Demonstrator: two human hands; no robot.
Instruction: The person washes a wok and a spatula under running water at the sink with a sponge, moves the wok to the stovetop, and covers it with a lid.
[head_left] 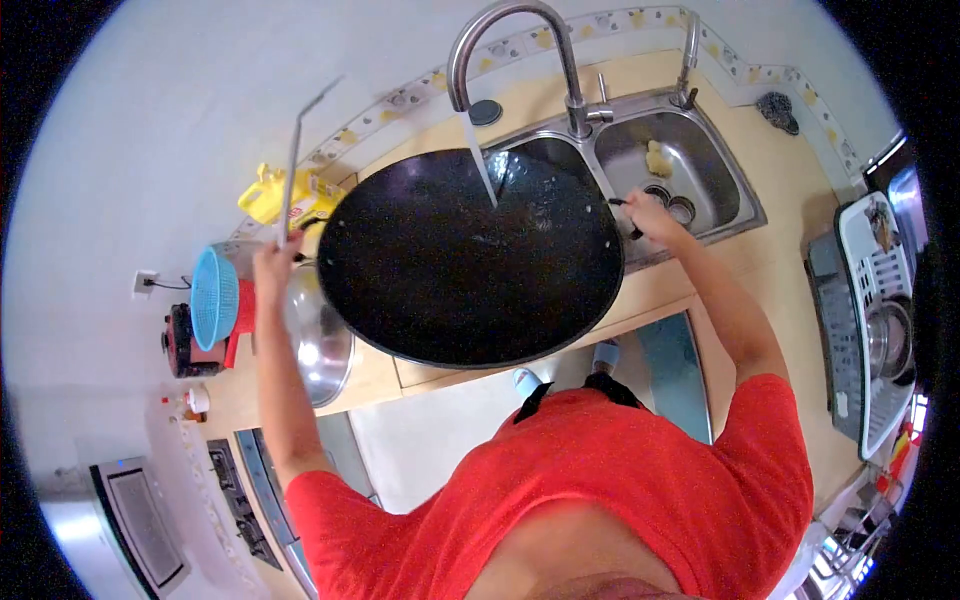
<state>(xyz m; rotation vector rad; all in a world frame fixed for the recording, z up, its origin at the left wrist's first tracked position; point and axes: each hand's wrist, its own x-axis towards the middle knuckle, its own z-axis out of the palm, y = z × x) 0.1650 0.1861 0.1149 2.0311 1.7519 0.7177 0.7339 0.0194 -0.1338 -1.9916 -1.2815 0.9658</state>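
A large black wok (470, 290) is tilted toward me over the counter front and the left sink basin. My left hand (277, 268) is closed at the wok's left loop handle (314, 222). The same hand grips a long thin metal utensil (293, 165), which points up and bends near its far end; its kind is unclear. My right hand (652, 218) is wrapped round the right loop handle (634, 232). From the curved faucet (510, 12) a stream of water (478, 160) runs into the wok's far side.
A yellow bottle (275, 197) and a blue colander (213, 298) stand left of the wok, with a steel bowl (318, 345) below them. In the right sink basin (715, 160) lies a yellowish lump (657, 158). A dish rack (858, 330) is at far right.
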